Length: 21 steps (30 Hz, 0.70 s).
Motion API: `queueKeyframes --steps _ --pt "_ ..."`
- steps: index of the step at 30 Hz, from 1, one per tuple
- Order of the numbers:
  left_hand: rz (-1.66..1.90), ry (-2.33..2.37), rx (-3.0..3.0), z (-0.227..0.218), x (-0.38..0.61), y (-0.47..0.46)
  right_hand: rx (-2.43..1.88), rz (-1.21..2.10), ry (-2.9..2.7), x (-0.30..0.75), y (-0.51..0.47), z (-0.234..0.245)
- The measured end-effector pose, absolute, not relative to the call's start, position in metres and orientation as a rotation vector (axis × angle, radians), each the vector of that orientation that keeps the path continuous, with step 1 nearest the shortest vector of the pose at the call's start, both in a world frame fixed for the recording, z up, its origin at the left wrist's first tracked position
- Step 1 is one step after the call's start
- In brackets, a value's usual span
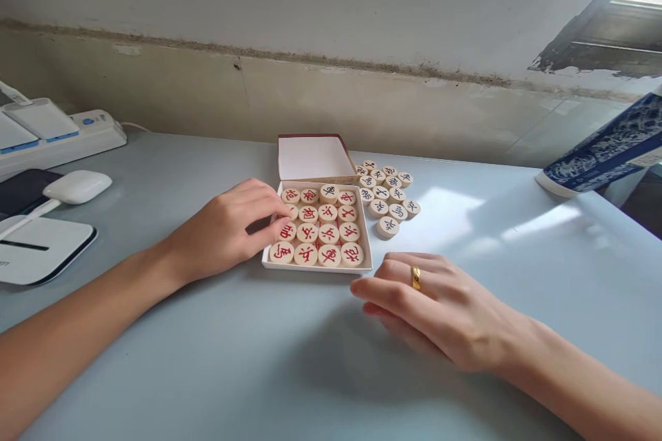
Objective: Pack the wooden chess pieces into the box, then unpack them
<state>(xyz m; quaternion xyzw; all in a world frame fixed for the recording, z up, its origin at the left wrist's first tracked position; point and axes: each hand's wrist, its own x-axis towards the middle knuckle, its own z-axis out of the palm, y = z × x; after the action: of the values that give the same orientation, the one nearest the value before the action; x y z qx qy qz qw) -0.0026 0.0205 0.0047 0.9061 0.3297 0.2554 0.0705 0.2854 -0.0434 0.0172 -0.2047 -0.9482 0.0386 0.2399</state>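
Note:
A shallow white box (pixel 366 234) lies on the grey table, filled with round wooden chess discs marked in red (pixel 329 233). My left hand (pixel 227 227) rests at the box's left edge, fingers curled loosely, fingertips touching the discs in the left column. My right hand (pixel 439 306) lies just below the box's lower right corner, fingers stretched out and together, a gold ring on one finger, nothing in it. Behind the box stands its empty lid (pixel 313 158). Several loose discs with dark markings (pixel 387 191) sit in a cluster to the right of the lid.
At the far left are a white power strip (pixel 62 134), a white mouse (pixel 77 186) and a white flat device (pixel 41 248). A blue patterned object (pixel 605 151) lies at the right edge. A wall runs along the back of the table (pixel 258 372).

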Motion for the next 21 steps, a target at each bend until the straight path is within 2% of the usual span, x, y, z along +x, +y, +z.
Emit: queueKeyframes --steps 9,16,21 --pt "0.754 0.981 2.727 0.0052 -0.0023 0.0201 -0.532 -0.257 -2.532 0.2855 -0.0473 0.0198" --pt "0.771 0.974 2.724 0.0044 -0.0028 0.0204 -0.485 -0.039 -2.665 0.2812 -0.0479 0.0242" --pt "0.771 0.955 2.721 0.0052 -0.0022 0.0205 -0.480 -0.042 -2.698 0.2788 -0.0527 0.0219"
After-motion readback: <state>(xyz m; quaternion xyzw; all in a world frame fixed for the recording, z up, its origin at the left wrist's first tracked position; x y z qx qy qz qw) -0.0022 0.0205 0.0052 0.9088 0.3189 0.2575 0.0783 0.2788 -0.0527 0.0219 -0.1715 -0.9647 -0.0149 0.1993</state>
